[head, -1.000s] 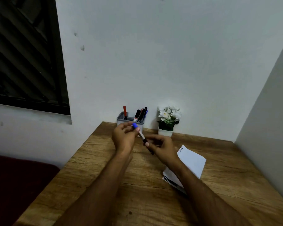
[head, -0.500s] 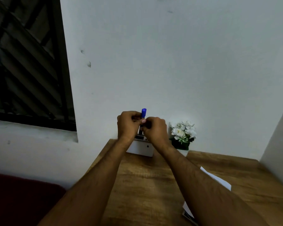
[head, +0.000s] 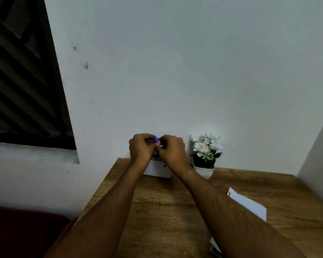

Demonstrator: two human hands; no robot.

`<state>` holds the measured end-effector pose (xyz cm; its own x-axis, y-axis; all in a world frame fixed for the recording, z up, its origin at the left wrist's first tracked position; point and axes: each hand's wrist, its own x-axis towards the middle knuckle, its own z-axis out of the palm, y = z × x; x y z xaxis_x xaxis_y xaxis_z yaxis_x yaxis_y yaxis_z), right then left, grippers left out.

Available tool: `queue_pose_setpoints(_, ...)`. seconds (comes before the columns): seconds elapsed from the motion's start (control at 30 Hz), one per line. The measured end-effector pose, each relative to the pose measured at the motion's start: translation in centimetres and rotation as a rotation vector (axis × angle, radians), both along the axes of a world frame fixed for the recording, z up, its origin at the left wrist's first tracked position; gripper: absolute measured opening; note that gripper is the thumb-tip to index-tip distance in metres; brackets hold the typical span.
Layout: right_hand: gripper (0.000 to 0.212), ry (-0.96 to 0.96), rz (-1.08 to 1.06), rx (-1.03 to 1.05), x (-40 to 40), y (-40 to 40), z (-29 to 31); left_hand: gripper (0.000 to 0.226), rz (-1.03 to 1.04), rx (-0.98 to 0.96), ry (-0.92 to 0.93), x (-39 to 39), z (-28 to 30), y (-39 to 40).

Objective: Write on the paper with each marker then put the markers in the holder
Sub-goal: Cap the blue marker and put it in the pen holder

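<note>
Fingers (head: 158, 145) of both hands were curled tight around one marker, pinching it between them above the holder. Only the blue cap (head: 156, 140) showed, poking up between the left hand (head: 141, 148) and the right hand (head: 172, 149); the barrel was hidden inside the two grips. Judgement: hands met this closely because the cap was being pressed home on the marker, one hand bracing the body, the other seating the cap (which did which could not be told).

Nearest the camera: both forearms ran up over the wooden table (head: 157, 211), converging on the holder. To the right of the right forearm lay the paper (head: 250, 203), white, flat on the table, with a small dark mark at its upper left corner, probably writing, too small to read. It lay well apart from the hands, so the writing step for this marker looked finished.

Further back: the holder (head: 158, 169), a pale box standing against the wall, directly under the hands. Its opening and contents were hidden by the hands. Holding the marker right over it suggests the drop would follow with little travel.

Beside the holder, to the right, stood a small potted plant (head: 206, 151) with white flowers, close enough to brush on a careless withdrawal. Behind everything: a plain wall (head: 175, 71), and a dark window (head: 22, 81) at far left.
</note>
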<state>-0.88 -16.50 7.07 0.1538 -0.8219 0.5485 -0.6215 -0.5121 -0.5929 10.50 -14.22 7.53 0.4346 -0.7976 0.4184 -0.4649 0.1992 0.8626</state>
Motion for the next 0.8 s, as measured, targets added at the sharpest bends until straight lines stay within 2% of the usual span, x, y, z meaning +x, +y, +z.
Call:
queue_pose_setpoints(0.2,0.027,-0.056,0.008,0.001,-0.9,1.1,0.3,0.025,0.019,-0.015,0.018,0.0,0.1,0.9)
queue_pose_setpoints(0.47,0.016,0.014,-0.018,-0.084,-6.9,4.6,-0.1,0.019,0.132,-0.067,-0.022,-2.4,-0.4,4.5)
queue_pose_setpoints(0.53,0.02,0.029,-0.042,-0.057,-9.2,5.6,-0.7,0.018,0.11,-0.054,-0.038,-3.9,-0.9,5.9)
queue_pose_setpoints(0.63,0.022,0.101,-0.074,-0.013,-13.0,7.1,-1.7,0.022,-0.001,0.034,-0.083,-6.9,-2.3,8.1)
queue_pose_setpoints(0.73,0.025,0.187,-0.113,0.027,-16.5,8.7,-3.1,0.023,-0.107,0.195,-0.21,-10.4,-4.0,10.4)
queue_pose_setpoints(0.8,0.021,0.249,-0.136,0.038,-18.5,9.5,-4.4,0.033,-0.163,0.286,-0.295,-12.6,-5.1,11.9)
